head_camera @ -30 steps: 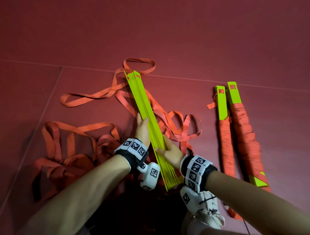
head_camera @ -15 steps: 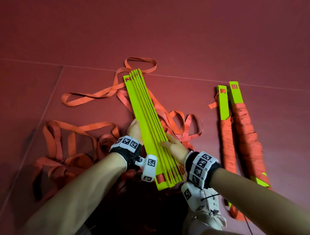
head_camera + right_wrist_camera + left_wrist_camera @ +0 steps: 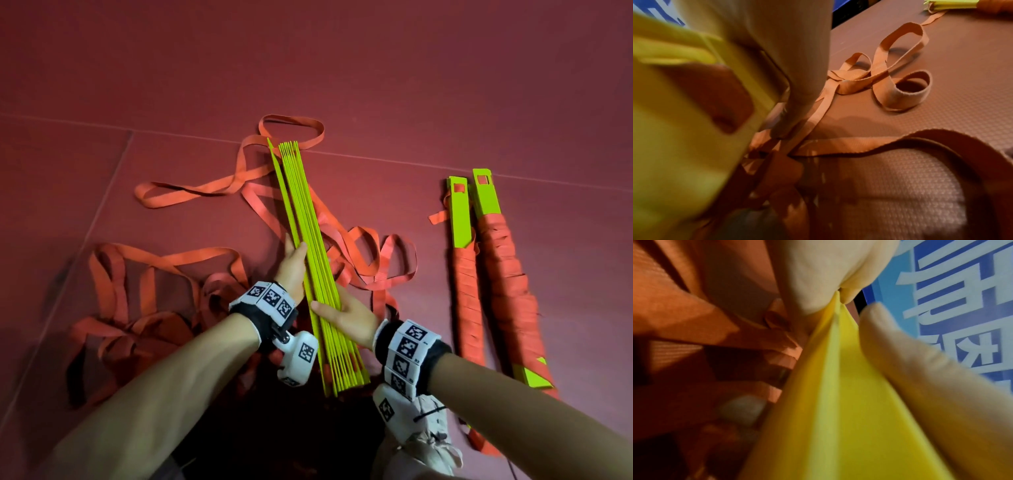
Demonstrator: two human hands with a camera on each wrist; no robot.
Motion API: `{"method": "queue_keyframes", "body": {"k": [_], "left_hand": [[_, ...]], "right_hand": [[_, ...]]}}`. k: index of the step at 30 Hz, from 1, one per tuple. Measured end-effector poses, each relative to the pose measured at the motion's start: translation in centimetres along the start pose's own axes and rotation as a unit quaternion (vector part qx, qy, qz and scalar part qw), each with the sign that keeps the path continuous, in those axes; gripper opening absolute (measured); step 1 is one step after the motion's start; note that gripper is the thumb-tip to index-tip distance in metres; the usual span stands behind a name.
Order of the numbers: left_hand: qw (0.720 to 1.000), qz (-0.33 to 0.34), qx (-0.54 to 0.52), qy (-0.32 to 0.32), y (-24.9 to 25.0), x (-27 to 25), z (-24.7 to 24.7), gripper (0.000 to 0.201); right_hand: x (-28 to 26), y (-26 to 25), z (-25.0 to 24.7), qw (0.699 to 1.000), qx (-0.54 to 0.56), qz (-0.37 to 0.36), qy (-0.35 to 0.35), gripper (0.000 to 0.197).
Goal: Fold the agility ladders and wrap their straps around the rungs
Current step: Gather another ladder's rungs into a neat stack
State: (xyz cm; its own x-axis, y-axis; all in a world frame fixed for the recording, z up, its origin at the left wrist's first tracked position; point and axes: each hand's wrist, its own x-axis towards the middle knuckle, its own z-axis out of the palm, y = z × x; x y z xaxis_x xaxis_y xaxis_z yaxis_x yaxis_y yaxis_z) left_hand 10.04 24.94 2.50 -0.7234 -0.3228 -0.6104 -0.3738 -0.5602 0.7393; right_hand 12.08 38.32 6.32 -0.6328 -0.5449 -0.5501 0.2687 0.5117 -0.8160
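Both hands, left hand [image 3: 291, 267] and right hand [image 3: 346, 320], clasp one rung stack [image 3: 308, 246] at centre; two wrapped ladders [image 3: 493, 274] lie right.

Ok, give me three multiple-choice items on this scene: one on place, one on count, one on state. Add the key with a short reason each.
1. Where do the wrapped bundles lie relative to the rung stack?
A. on the person's right
B. on the person's left
C. under the stack

2. How many wrapped bundles lie on the floor?
A. one
B. two
C. four

3. What state are the straps of the held stack in?
A. wound tight round the rungs
B. loose on the floor
C. knotted in one ball

Key:
1 A: the bundles lie beyond the right hand, apart from the stack.
2 B: two bundles lie side by side.
3 B: orange loops sprawl on both sides of the stack, which the left hand and the right hand hold between them.
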Motion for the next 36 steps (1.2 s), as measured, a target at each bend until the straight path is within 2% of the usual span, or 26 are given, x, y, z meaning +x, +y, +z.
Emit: {"method": "queue_keyframes", "body": {"k": [2,6,9,12,16,23,28,31,36], "left_hand": [[0.999,0.018,-0.031,-0.013,-0.1,-0.3,-0.3,0.048],[0.997,0.028,-0.069,-0.030,0.1,-0.2,-0.1,0.046],[0.994,0.022,-0.104,-0.032,1.7,0.3,0.2,0.044],[0.991,0.037,-0.124,-0.037,5.3,0.6,0.7,0.046],[0.984,0.108,-0.132,-0.052,13.3,-0.9,1.9,0.042],[0.953,0.245,-0.130,-0.122,26.1,-8.2,3.3,0.043],[0.924,0.358,-0.074,-0.114,33.0,-15.5,4.6,0.045],[0.904,0.408,-0.043,-0.121,36.0,-19.3,4.2,0.045],[0.893,0.429,-0.069,-0.116,37.6,-23.3,2.0,0.044]], "right_hand": [[-0.2,0.3,0.1,1.000,0.000,0.004,-0.005,0.061],[-0.3,0.0,0.2,0.999,-0.002,-0.046,-0.012,0.078],[0.0,-0.9,-0.2,0.997,-0.009,-0.082,0.002,0.078],[0.2,-3.0,-1.2,0.988,-0.056,-0.141,0.012,0.077],[0.0,-8.1,-2.4,0.971,-0.106,-0.215,0.019,0.078],[-2.3,-20.1,-3.7,0.939,-0.172,-0.298,0.017,0.093],[-6.3,-28.1,-3.3,0.905,-0.215,-0.367,0.015,0.097],[-8.3,-31.5,-2.6,0.884,-0.248,-0.396,0.019,0.102],[-10.9,-35.0,-0.4,0.854,-0.343,-0.390,0.034,0.105]]}}
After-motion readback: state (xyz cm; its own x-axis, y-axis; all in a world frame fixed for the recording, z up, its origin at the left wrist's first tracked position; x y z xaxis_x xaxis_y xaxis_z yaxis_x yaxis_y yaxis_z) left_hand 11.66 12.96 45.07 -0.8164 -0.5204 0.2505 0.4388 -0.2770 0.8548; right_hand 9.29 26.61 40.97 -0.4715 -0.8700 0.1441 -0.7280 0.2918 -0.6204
